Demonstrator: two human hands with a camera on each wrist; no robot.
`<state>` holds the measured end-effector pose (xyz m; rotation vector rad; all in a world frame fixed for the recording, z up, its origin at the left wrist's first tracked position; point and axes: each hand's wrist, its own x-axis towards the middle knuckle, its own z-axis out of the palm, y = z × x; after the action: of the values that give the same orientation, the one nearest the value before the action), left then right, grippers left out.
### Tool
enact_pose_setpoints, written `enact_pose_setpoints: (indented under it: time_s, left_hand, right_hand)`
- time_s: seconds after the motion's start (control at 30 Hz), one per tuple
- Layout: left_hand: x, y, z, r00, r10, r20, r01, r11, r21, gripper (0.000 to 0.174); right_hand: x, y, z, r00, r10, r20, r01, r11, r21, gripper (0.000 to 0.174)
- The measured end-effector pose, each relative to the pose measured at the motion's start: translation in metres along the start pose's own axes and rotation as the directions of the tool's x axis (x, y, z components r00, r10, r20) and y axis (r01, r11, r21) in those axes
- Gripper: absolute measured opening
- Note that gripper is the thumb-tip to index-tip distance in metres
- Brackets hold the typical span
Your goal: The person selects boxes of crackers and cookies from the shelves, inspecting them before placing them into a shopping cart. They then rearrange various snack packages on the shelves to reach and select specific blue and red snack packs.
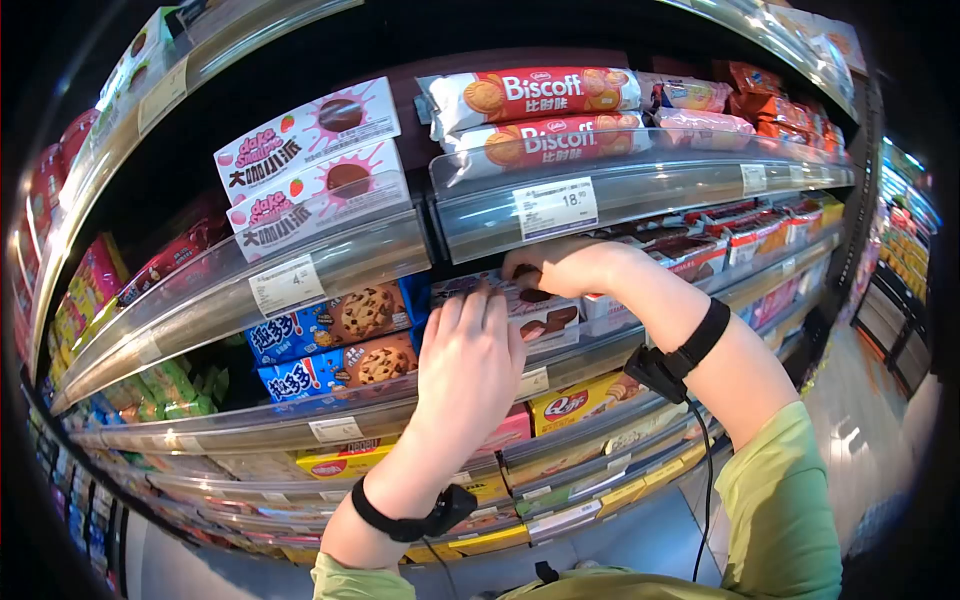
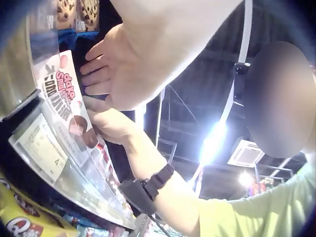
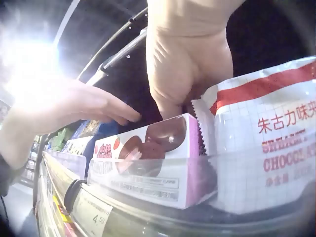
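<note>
A white carton of chocolate-coated pies [image 1: 548,326] with pink and black lettering stands on the middle shelf, behind the clear shelf lip. My left hand [image 1: 468,345] reaches to its left end with fingers extended, holding nothing. In the right wrist view, this left hand [image 3: 74,106] hovers above the pie carton [image 3: 148,153]. My right hand [image 1: 560,268] comes in from the right under the upper shelf. In the right wrist view, the right hand [image 3: 190,64] dips behind the carton's right end, its fingertips hidden; I cannot tell whether they grip it.
Blue cookie packs [image 1: 340,375] sit left of the hands. A white chocolate biscuit bag [image 3: 271,138] stands right of the carton. Above, the upper shelf's price rail [image 1: 640,190] runs close over the right wrist, holding Biscoff packs [image 1: 550,90]. Yellow boxes [image 1: 585,402] fill the shelf below.
</note>
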<state>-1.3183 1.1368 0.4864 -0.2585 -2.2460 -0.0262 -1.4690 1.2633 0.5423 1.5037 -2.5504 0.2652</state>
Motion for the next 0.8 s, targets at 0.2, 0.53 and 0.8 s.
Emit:
enact_pose_setpoints:
  time_s: [0.2,0.53,0.8]
  left_hand:
    - [0.028,-0.006,0.027,0.955,-0.242,0.171,0.224,0.967,0.12,0.034]
    - [0.011,0.008,0.008,0.972,-0.192,0.138,0.19,0.981,0.032,0.023]
    - [-0.004,0.009,0.011,0.991,-0.105,0.084,0.108,0.994,-0.032,0.029]
  right_hand:
    - [0.005,0.009,-0.016,0.987,-0.156,0.039,0.16,0.978,-0.132,0.024]
    - [0.02,0.013,-0.021,0.973,-0.215,0.082,0.224,0.965,-0.136,0.038]
    - [0.022,0.004,-0.025,0.983,-0.119,0.139,0.125,0.992,-0.035,0.041]
